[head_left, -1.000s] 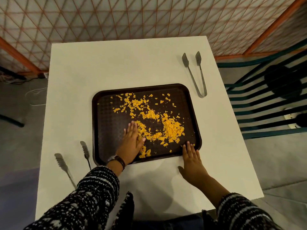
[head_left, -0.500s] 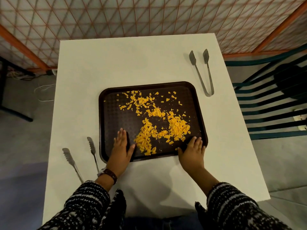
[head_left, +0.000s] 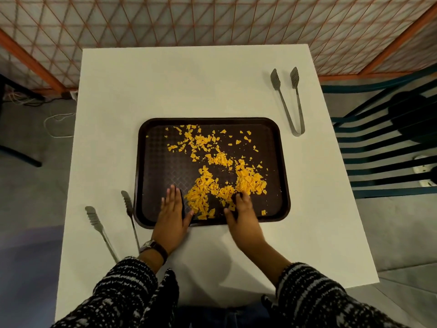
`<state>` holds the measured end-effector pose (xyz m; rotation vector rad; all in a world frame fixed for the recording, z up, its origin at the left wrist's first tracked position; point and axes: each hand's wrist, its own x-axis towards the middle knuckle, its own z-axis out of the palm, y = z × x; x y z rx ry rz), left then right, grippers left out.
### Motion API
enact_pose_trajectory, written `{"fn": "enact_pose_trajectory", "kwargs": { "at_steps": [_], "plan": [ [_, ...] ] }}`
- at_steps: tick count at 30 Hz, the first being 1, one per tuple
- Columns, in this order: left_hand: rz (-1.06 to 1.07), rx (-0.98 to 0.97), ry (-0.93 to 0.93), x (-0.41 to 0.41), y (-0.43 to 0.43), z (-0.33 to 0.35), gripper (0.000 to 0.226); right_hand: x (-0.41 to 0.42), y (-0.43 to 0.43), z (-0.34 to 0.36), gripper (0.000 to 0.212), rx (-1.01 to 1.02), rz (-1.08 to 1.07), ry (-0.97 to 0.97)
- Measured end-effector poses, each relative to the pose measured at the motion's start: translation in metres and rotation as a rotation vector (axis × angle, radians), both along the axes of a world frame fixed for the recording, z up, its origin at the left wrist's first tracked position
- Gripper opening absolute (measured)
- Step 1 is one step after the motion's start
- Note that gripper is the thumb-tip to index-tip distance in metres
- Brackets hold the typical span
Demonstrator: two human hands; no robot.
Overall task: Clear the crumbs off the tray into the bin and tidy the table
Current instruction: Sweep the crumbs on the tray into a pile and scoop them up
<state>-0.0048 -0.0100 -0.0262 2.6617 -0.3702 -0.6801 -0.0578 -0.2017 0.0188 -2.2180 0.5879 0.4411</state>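
A dark brown tray (head_left: 153, 162) lies in the middle of the white table (head_left: 189, 79). Orange crumbs (head_left: 248, 181) are scattered over it, thickest toward its near right part. My left hand (head_left: 172, 216) lies flat and open over the tray's near edge, fingers stretched, just left of a crumb pile. My right hand (head_left: 241, 214) reaches over the near edge too, fingers at the crumbs, palm turned inward toward the left hand. The pile sits between both hands. No bin is in view.
One pair of metal tongs (head_left: 289, 100) lies at the table's far right. Another pair of tongs (head_left: 111, 223) lies at the near left, beside the tray. A dark slatted chair (head_left: 390, 143) stands to the right. A lattice screen (head_left: 212, 20) rises behind the table.
My left hand slid back from the tray's middle to its near edge. My right hand moved from the table onto the tray, left toward the pile. Crumbs bunched together near the front.
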Motion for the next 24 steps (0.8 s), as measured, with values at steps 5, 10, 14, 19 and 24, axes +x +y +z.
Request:
{"fn": "enact_pose_trajectory", "kwargs": {
  "at_steps": [5,10,14,19,24],
  "plan": [
    [0.022,-0.037,0.039,-0.004,-0.005,0.003,0.088,0.012,-0.051,-0.012,0.073,-0.147,-0.222,-0.010],
    [0.027,-0.062,0.044,-0.005,-0.005,0.002,0.085,0.018,-0.033,-0.025,0.078,-0.152,-0.057,0.016],
    [0.019,-0.051,0.038,-0.004,-0.004,0.000,0.087,0.012,0.001,-0.019,0.076,0.017,0.079,-0.050],
    [0.020,-0.058,0.032,-0.004,-0.004,0.001,0.086,0.029,-0.034,-0.013,0.070,-0.043,-0.039,-0.146],
    [0.018,-0.065,0.045,-0.004,-0.004,0.005,0.090,0.058,-0.090,-0.026,0.072,-0.173,-0.061,-0.024]
  ]
}}
